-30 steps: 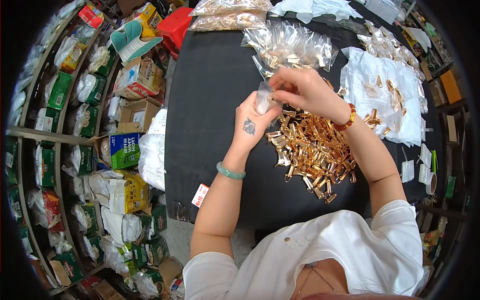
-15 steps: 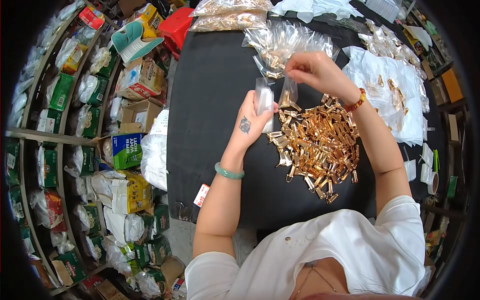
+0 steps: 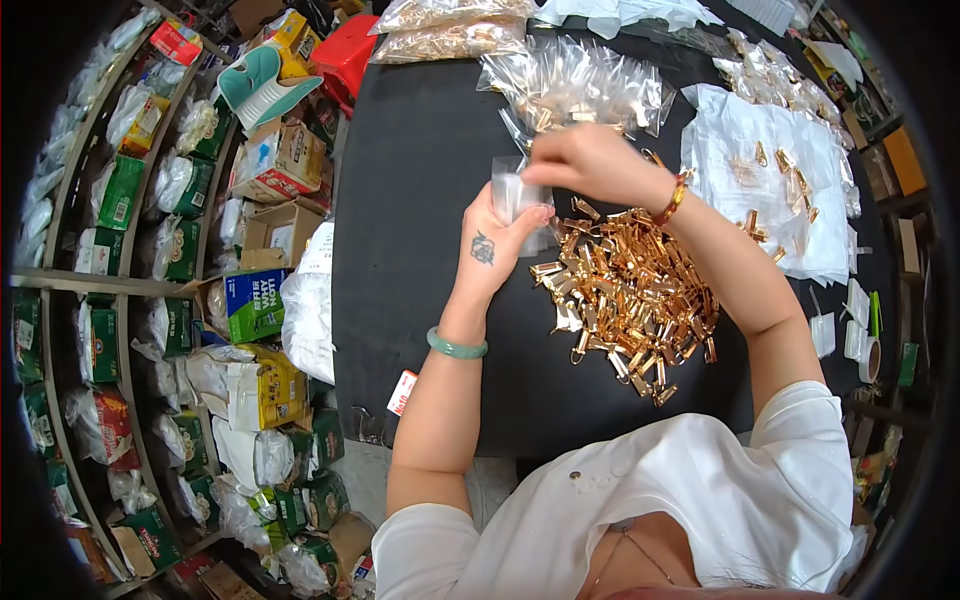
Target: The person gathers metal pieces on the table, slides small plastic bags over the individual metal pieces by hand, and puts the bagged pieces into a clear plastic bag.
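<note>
Both hands (image 3: 493, 228) (image 3: 595, 168) meet at clear bags (image 3: 508, 196) (the right's grip is unclear).

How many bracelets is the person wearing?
2: a green bracelet on the left wrist and a red-and-gold bracelet on the right wrist. No others show.

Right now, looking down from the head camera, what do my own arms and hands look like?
Both arms come out of short white sleeves. Your left hand has a dark tattoo on its back, near the wrist, which wears a pale green bangle. Your right hand has a red and gold-toned bracelet at its wrist. Neither hand is gloved.
</note>
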